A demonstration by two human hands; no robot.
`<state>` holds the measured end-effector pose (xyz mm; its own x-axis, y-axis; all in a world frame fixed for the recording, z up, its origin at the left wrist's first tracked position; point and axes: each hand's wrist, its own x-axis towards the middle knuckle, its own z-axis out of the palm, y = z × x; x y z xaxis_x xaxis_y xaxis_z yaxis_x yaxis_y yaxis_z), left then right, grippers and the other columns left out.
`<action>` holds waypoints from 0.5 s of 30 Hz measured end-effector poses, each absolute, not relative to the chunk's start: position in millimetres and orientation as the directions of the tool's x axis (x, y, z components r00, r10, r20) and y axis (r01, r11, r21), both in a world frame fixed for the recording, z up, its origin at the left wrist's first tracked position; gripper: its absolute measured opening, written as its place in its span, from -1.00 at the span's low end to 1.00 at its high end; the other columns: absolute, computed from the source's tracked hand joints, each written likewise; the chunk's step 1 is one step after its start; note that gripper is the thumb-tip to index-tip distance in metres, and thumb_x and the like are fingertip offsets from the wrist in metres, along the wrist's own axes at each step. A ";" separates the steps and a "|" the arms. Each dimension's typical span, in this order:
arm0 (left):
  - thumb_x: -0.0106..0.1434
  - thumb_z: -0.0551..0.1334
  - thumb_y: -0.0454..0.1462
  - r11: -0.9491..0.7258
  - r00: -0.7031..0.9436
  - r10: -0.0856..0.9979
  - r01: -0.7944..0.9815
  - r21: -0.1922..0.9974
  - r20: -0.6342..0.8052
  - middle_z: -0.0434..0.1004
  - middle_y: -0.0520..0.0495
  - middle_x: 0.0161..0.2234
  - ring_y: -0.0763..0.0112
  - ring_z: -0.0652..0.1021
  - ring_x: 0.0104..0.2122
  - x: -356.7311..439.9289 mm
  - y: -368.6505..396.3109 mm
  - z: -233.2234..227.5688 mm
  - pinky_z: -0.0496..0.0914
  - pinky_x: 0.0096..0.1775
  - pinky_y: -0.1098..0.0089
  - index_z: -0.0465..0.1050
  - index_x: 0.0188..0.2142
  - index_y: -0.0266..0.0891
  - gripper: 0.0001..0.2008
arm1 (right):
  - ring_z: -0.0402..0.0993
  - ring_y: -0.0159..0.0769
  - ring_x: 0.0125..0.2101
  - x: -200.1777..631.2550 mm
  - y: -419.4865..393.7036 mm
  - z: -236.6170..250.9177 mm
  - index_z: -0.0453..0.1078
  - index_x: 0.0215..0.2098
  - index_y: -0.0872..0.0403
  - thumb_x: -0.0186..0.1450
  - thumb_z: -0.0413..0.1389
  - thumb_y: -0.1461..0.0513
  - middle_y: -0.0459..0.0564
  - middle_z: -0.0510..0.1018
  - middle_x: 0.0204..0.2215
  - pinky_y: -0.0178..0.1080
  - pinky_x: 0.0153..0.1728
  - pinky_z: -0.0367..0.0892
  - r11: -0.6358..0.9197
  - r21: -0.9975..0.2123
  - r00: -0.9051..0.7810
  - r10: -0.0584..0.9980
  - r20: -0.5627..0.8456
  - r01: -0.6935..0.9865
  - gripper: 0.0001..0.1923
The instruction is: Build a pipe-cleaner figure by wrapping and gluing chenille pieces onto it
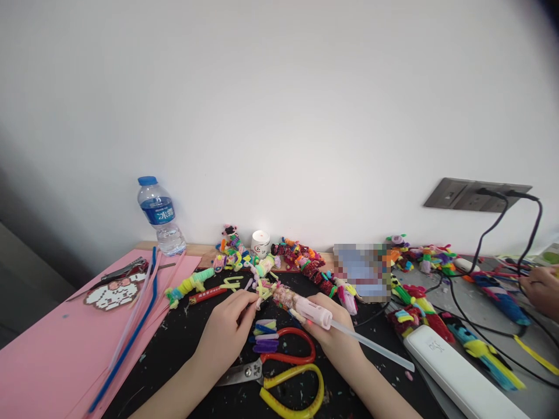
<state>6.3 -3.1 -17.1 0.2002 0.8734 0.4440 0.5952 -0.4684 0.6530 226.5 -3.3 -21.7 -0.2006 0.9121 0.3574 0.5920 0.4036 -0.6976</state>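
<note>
My right hand [334, 334] grips a pink hot glue gun [305, 306] with a clear glue stick [371, 344] sticking out behind it toward the right. Its tip points left at a small pipe-cleaner piece [263, 287] of yellow, green and pink that my left hand [227, 331] pinches at the fingertips. Both hands hover over a black mat [183, 343]. Just below them lie red-and-yellow-handled scissors [288, 372] and a little stack of cut pipe-cleaner bits [265, 336].
Pink paper sheets [48, 355] with long pipe cleaners [131, 331] and pliers lie left, a water bottle [159, 216] behind. Finished pipe-cleaner figures [305, 262] line the wall. A white power bank [458, 372], cables and another person's hand [541, 289] are at right.
</note>
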 end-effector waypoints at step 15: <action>0.26 0.03 -0.33 -0.462 0.183 0.872 0.616 0.638 0.454 0.47 -0.07 -0.34 0.31 0.48 -0.32 6.0 -3.2 -16.3 0.34 -0.27 0.37 0.38 -0.30 -0.22 -0.83 | 0.40 -0.32 -0.48 225.5 -3.4 -18.9 0.36 -0.40 0.08 0.18 0.07 0.21 -0.07 0.48 -0.48 -0.34 -0.47 0.26 0.371 -0.738 -0.154 0.925 0.347 0.564 -0.91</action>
<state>6.0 -3.2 -16.3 0.1832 0.8720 0.4540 0.6158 -0.4618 0.6384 225.5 -3.4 -18.9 -0.1541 0.9250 0.3472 0.5637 0.3709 -0.7380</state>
